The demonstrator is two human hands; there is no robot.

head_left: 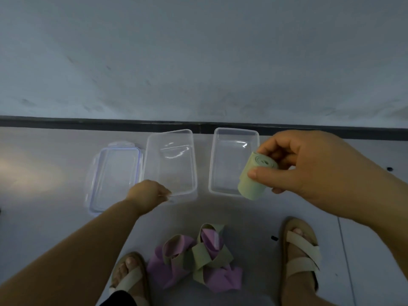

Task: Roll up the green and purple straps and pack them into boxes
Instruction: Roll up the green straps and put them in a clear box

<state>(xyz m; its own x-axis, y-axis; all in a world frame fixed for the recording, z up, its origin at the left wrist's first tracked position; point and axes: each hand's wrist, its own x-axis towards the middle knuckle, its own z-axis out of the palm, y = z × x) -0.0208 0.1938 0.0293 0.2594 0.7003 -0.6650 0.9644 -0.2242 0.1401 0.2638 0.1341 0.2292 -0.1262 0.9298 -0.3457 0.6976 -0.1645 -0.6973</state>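
**Green roll in the right hand, left hand at a box rim**

The right hand (309, 168) holds a rolled green strap (251, 184) in the air. The thumb presses the near side of the roll and the curled fingers wrap its far side, so the spiral end of the roll faces up.

Just left of that hand, and partly behind the roll, the right box (212, 164) stands open on the floor (55, 168).

The left hand (148, 193) reaches forward with its fingers curled at the near rim of the left box (194, 164), which is also open. The fingertips are blurred, so I cannot tell whether they pinch the rim or only touch it.

Just left of this hand a lid (114, 177) with a bluish edge lies flat, beside the left box.

Below and between the two hands, a loose pile of straps (198, 257), purple and green tangled together, lies on the floor between the person's feet in pale sandals (302, 250).
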